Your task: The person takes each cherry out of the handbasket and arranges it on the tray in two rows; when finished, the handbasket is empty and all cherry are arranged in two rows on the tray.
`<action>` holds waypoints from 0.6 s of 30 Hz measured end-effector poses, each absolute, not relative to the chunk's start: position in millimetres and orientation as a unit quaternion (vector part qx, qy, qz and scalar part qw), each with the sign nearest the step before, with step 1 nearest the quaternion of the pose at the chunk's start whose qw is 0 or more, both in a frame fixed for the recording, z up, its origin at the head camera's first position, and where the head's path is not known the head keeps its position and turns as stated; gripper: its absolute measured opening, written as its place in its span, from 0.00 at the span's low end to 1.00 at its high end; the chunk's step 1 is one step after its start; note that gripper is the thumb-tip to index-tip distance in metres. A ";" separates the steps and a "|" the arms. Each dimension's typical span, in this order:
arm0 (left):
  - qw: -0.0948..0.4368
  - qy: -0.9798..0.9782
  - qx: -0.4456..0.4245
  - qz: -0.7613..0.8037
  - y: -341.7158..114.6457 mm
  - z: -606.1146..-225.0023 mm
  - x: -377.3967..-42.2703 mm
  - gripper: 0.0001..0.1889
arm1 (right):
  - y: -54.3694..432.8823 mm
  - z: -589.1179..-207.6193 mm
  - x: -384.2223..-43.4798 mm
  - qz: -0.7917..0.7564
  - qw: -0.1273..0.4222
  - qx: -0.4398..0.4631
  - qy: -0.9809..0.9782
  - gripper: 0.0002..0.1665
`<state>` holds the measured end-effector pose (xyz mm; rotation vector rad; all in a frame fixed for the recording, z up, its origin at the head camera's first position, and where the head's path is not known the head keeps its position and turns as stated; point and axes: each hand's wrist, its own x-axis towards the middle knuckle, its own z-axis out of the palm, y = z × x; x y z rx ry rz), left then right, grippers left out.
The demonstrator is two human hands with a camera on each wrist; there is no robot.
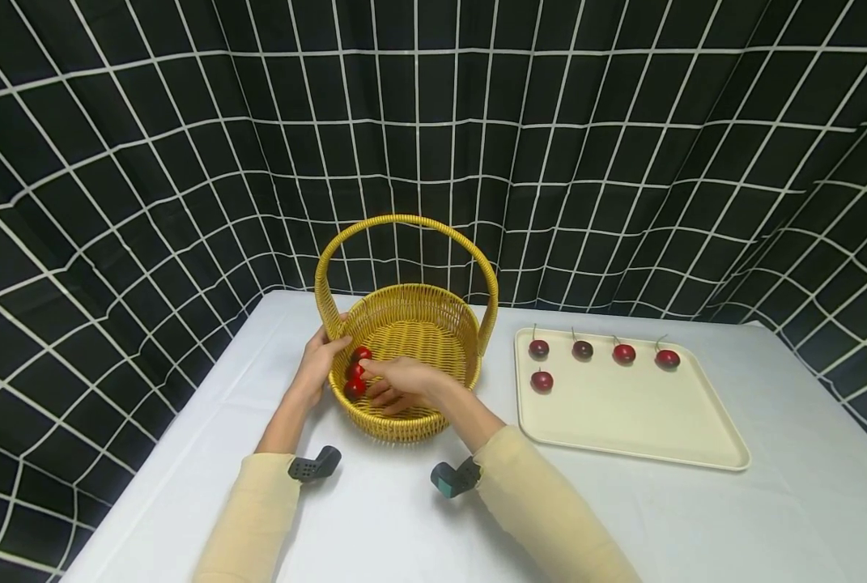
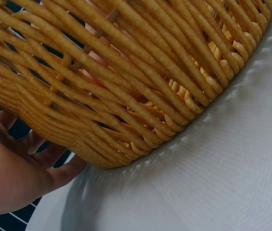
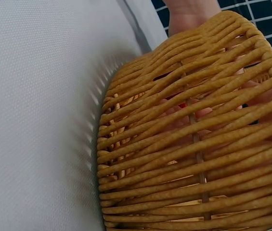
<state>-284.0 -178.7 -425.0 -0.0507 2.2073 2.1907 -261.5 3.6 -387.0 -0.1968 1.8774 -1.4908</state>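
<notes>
A yellow wicker basket [image 1: 407, 429] with a tall arched handle stands upright on the table. My left hand [image 1: 319, 360] grips its left side, thumb over the rim by the handle's foot and fingers outside; the left wrist view shows that hand [image 2: 25, 168] against the weave. Over the basket's inside reaches my right hand [image 1: 404, 382], fingers loosely extended. Its thumb is right beside red cherries [image 1: 355, 389] lying against the left inner wall; whether it touches one is hard to tell. In the right wrist view, the weave [image 3: 198, 159] mostly hides the right hand.
To the basket's right lies a cream tray [image 1: 637, 421]. Several dark red cherries with stems rest on it, most in a row along its far edge, one cherry [image 1: 541, 381] nearer. A white cloth [image 1: 397, 518] covers the table; a black gridded curtain [image 1: 418, 146] surrounds it.
</notes>
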 end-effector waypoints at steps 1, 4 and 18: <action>0.015 0.709 -0.017 0.704 -178.7 -424.9 -284.2 0.27 | 2.8 -387.1 -261.8 -0.576 0.360 -0.076 0.730 0.32; 0.015 0.710 -0.016 0.704 -179.1 -424.5 -284.1 0.27 | -0.2 -387.5 -261.8 -0.570 0.357 -0.072 0.736 0.34; 0.009 0.704 -0.008 0.711 -179.2 -424.9 -283.6 0.26 | -5.6 -389.7 -262.4 -0.559 0.345 -0.067 0.751 0.29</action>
